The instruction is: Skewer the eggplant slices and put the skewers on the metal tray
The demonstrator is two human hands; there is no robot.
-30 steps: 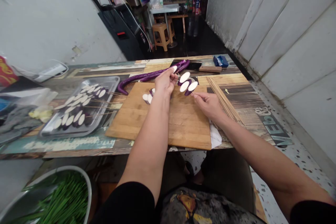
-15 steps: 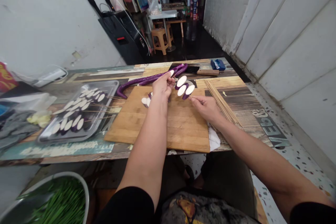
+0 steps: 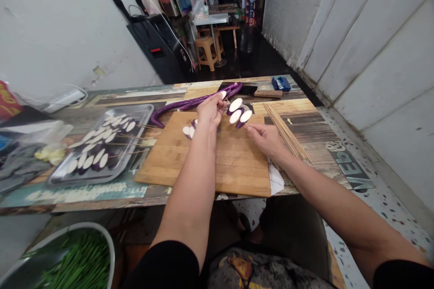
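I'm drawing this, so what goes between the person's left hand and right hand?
In the head view, purple-edged white eggplant slices sit between the left hand and the right hand, on a thin stick, above the cutting board.

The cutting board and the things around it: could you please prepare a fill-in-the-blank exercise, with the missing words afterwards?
The skewered eggplant slices between the left hand and right hand have ____ skin.
In the picture, the tray is to the ____ of the cutting board.
The small box near the knife is coloured ____.

Missing words: purple; left; blue.
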